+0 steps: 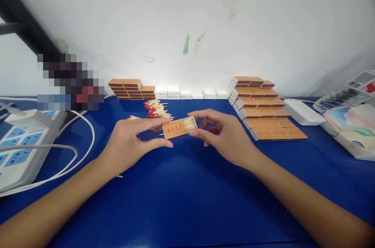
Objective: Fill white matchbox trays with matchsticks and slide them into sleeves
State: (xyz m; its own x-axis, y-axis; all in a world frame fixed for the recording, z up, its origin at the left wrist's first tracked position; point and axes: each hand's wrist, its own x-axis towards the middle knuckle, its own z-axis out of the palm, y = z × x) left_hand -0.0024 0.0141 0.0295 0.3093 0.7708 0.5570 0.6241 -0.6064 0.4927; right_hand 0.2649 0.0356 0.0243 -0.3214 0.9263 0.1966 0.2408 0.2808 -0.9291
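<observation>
An orange matchbox (175, 128) with red characters hangs just above the blue table (187, 193), held between both hands. Its inner tray sticks out on the right side with matchsticks (190, 124) showing in it. My left hand (131, 142) pinches the box's sleeve between thumb and forefinger. My right hand (221, 134) grips the tray end with thumb and fingertips. Behind the box lies a loose pile of red-tipped matches (156, 109).
Stacked matchboxes stand at the back left (131, 88) and in stepped rows at the right (263, 109). White inner trays (187, 93) line the wall. A power strip (20, 146) with cables lies left. A white adapter (301, 112) and packets (348, 127) sit right.
</observation>
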